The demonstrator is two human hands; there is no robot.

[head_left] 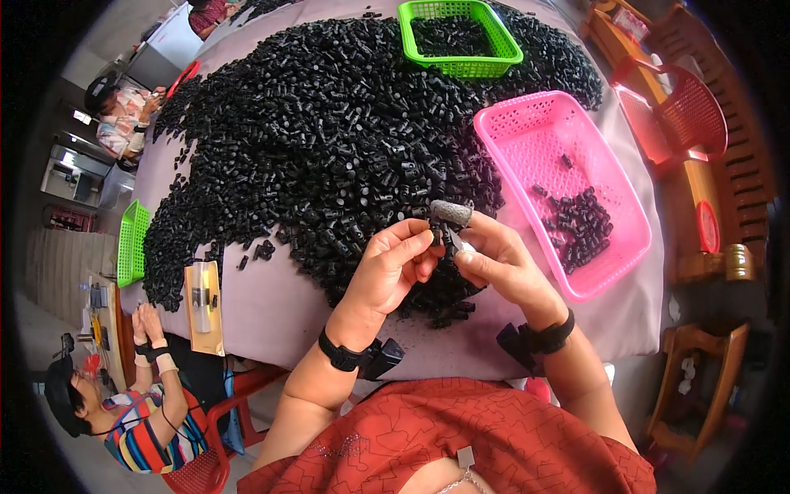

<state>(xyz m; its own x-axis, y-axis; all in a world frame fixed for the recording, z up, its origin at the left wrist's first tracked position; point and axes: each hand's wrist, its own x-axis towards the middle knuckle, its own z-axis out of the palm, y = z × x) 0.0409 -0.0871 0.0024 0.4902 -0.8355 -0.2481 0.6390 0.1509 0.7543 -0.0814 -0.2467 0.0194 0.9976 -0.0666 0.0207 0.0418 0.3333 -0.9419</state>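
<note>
Both hands meet over the near edge of a big heap of small black plastic parts (329, 123). My left hand (387, 267) is closed, with one small black part (436, 239) pinched between thumb and fingers. Close beside it, my right hand (506, 259) is closed on a small tool with a pale, pointed tip (461, 242); its handle is mostly hidden by the fingers. A grey, rough-looking sleeve (451, 213) covers the end of my right index finger. The tool's tip is near the part; whether they touch, I cannot tell.
To the right stands a pink basket (514, 198) with some black parts inside. A green basket (461, 64) sits on the heap's far side, another (133, 243) at the left edge. A cardboard piece (216, 317) lies left. Co-workers sit along the left; a red chair (687, 111) stands right.
</note>
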